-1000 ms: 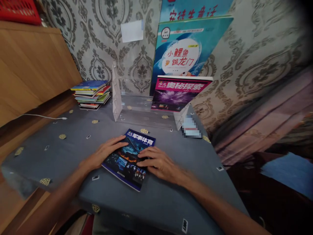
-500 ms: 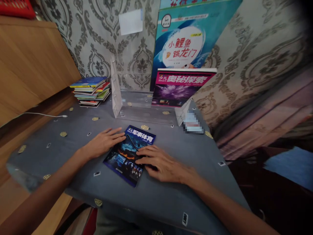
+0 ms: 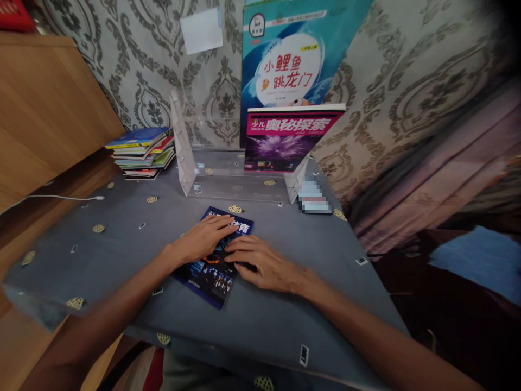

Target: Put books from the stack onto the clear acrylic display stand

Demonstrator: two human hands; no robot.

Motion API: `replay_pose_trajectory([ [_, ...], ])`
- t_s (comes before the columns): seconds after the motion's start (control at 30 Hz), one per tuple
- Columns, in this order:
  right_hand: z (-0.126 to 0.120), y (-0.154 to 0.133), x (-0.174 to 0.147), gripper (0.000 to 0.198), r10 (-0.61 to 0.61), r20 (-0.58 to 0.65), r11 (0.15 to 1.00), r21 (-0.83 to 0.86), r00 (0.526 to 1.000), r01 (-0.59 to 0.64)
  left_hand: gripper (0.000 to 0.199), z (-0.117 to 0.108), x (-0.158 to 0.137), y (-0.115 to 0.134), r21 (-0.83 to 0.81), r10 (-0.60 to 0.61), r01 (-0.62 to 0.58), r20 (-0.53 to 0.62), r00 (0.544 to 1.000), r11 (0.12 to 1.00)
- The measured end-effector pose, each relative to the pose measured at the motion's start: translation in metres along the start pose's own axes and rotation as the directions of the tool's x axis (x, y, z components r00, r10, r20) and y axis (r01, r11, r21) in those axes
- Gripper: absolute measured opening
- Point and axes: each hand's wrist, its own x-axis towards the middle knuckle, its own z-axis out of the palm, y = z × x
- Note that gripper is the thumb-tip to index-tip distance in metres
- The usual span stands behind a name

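A dark blue book [image 3: 211,293] with white Chinese title characters lies flat and at a slant on the grey tablecloth. Across its upper part rests my left hand [image 3: 205,236], fingers stretched out and covering some of the title. My right hand [image 3: 266,266] is at the book's right edge, its slightly bent fingers lying over the cover and the thumb lower down. Neither hand wraps around anything. Behind the book stands a clear acrylic rack [image 3: 240,187]. A purple and pink book [image 3: 280,144] leans on its right side, before a tall teal book [image 3: 288,60].
A stack of books [image 3: 142,155] sits at the table's back left, near a white cable [image 3: 65,196]. To the rack's right lies a small blurred-out item [image 3: 314,198]. Patterned wallpaper backs the table, and a pink curtain [image 3: 439,179] hangs at right.
My left hand has moved right, from the book's left edge onto its upper cover and title. My right hand stays nearly in place. The view has shifted slightly.
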Motion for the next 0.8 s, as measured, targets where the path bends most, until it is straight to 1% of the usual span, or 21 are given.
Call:
replay_pose_trajectory([
  [0.03, -0.001, 0.006, -0.001, 0.024, 0.031, -0.032, 0.999, -0.026, 0.999, -0.032, 0.055, 0.002, 0.0, 0.0, -0.009, 0.006, -0.006, -0.018, 1.0, 1.0],
  [0.1, -0.005, 0.02, -0.004, 0.025, 0.125, -0.102, 0.986, -0.099, 0.987, -0.135, 0.053, 0.007, -0.003, -0.003, -0.032, 0.012, -0.014, -0.07, 0.997, 0.999],
  [0.2, -0.012, 0.037, -0.009, 0.028, 0.265, -0.177, 0.938, -0.182, 0.948, -0.296, 0.043, 0.012, -0.006, -0.006, -0.069, -0.002, -0.009, -0.161, 0.987, 0.998],
  [0.27, -0.016, 0.043, -0.011, 0.028, 0.313, -0.199, 0.918, -0.188, 0.929, -0.35, 0.037, 0.013, -0.008, -0.006, -0.087, -0.038, 0.02, -0.211, 0.977, 0.996],
  [0.37, -0.018, 0.044, -0.011, 0.028, 0.338, -0.22, 0.917, -0.143, 0.915, -0.373, 0.032, 0.011, -0.006, -0.001, -0.105, -0.104, 0.081, -0.239, 0.965, 0.991],
  [0.47, -0.018, 0.043, -0.009, 0.03, 0.38, -0.246, 0.914, -0.05, 0.891, -0.404, 0.03, 0.002, 0.001, 0.015, -0.086, -0.197, 0.183, -0.206, 0.959, 0.979],
  [0.57, -0.019, 0.043, -0.009, 0.033, 0.439, -0.267, 0.893, 0.028, 0.858, -0.449, 0.046, -0.008, 0.013, 0.039, 0.016, -0.317, 0.321, -0.117, 0.941, 0.947],
  [0.63, -0.02, 0.043, -0.009, 0.034, 0.47, -0.276, 0.879, 0.061, 0.838, -0.473, 0.056, -0.014, 0.021, 0.056, 0.104, -0.394, 0.396, -0.044, 0.918, 0.912],
  [0.7, -0.021, 0.044, -0.01, 0.034, 0.493, -0.277, 0.868, 0.091, 0.825, -0.488, 0.06, -0.017, 0.029, 0.07, 0.165, -0.454, 0.445, 0.015, 0.891, 0.88],
  [0.8, -0.022, 0.044, -0.01, 0.034, 0.509, -0.277, 0.86, 0.13, 0.815, -0.493, 0.055, -0.018, 0.035, 0.081, 0.201, -0.493, 0.473, 0.058, 0.868, 0.858],
])
